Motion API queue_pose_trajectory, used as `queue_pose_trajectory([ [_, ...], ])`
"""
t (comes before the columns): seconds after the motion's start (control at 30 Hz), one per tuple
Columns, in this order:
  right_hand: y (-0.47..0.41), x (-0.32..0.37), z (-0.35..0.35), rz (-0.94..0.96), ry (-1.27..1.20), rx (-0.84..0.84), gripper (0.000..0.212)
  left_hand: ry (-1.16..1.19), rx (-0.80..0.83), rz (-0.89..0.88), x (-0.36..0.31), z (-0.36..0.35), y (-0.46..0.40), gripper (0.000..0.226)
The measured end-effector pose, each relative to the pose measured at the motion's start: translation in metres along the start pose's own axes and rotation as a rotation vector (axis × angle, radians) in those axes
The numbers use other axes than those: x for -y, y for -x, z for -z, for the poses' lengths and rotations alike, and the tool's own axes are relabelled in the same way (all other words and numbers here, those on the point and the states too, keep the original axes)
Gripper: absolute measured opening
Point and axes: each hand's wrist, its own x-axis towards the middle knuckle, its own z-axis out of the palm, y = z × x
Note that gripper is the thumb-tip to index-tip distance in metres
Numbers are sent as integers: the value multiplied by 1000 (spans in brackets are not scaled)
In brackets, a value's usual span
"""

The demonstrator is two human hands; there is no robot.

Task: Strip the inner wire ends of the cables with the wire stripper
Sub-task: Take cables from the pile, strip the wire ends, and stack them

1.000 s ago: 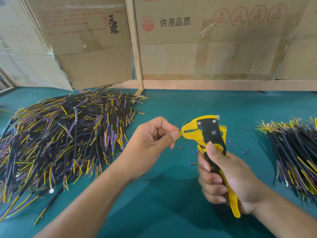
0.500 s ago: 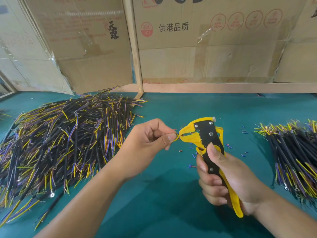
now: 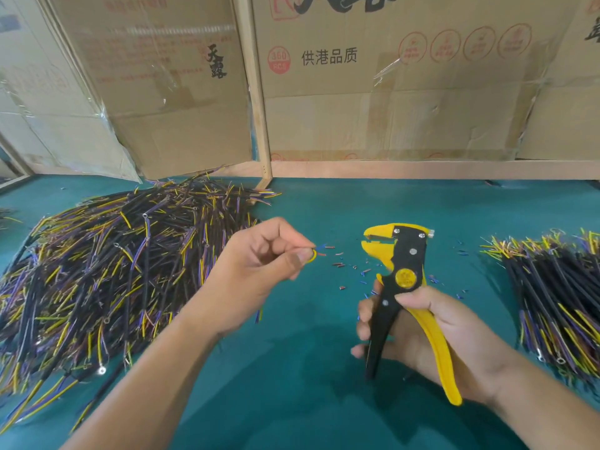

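Left hand: my left hand (image 3: 259, 274), at the centre of the frame, had thumb and forefinger pinched on the inner wire ends (image 3: 316, 251) of one cable, the other fingers curled in; the cable's body was hidden under my palm.
Right hand: my right hand (image 3: 431, 332), lower right of centre, was wrapped round the handles of the wire stripper (image 3: 402, 280). The handles were sprung apart, so I judged I was not squeezing.
Stripper head: its yellow jaws stood a little open, pointing toward the left of the frame, with a gap between them and the wire ends.
Wire ends: yellow, blue and a reddish tip poked out just past my thumb.
Handling: I judged these strands thin, light and floppy, so they wanted pinching close to the tips or they would bend away from the jaws.
Unworked stock: a large pile of cables (image 3: 107, 271) lay at the left of the frame.
Second heap: a smaller heap (image 3: 552, 297) lay at the right edge.
Scraps: insulation bits (image 3: 344, 264) dotted the green table (image 3: 292, 401) between my hands.
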Motion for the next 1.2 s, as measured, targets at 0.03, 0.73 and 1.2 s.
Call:
queue_pose_trajectory([
  [0.03, 0, 0, 1, 19, 1, -24, 27, 0, 14, -11, -1, -1, 1, 8],
  [0.73, 8, 3, 2, 25, 429, 184, 15, 155, 182, 56, -1, -8, 7, 6],
  [1.2, 10, 1, 1, 1, 467, 236, 25, 172, 235, 103, -1, -11, 8, 4],
])
